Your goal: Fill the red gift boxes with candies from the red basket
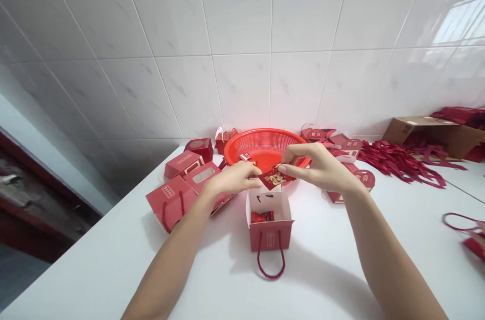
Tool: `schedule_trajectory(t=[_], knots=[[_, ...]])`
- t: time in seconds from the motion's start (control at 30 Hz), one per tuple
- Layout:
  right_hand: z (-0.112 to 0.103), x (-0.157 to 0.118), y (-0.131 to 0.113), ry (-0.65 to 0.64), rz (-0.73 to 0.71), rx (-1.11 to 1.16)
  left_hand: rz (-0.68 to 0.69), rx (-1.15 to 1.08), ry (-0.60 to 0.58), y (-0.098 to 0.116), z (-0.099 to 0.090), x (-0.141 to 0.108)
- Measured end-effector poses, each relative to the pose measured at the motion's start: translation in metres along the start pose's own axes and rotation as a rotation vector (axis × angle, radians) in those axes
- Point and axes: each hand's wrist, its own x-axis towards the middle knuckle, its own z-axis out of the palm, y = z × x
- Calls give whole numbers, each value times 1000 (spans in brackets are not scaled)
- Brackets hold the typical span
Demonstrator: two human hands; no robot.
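Note:
A small red packet (276, 177) with gold print is stretched between my two hands, above an upright red gift box. My right hand (314, 166) pinches its upper right part between thumb and fingertips. At its left corner, my left hand (237, 177) has thumb and fingers closed on the edge. The open gift box (270, 236) shows a white inside, with a red wrapped piece (261, 216) lying in it. A dark red cord handle (271, 275) hangs down its front onto the table.
Behind my hands sits a red plastic basket (265, 134) with a few small packets. Several red boxes (178, 163) lie left, and heart-topped boxes (361, 178) right. Dark red ribbons (401, 161) spread beside a cardboard box (413, 125). The tiled wall (242, 88) bounds the white table (132, 269).

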Motion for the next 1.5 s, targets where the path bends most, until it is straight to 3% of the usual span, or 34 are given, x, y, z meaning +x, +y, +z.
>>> schedule_trajectory(t=[0.13,0.37,0.6,0.8,1.03,1.27,1.5], knots=[[6,2,1,-77,30,-33,24,-40,92,1,2,2],[17,7,7,-271,115,-211,21,-14,62,0,1,0],[17,6,9,-221,173,-323,10,-3,47,1,-1,-2],[8,0,2,-315,259,-368,-36,-33,19,7,-14,-16],[3,-8,-3,-444,310,-389,3,-56,-60,10,-24,-26],[4,-13,0,-412,278,-360,-72,10,-110,16,-26,-31],[9,-11,-3,-435,384,-534,-37,10,-208,18,-26,-31]])
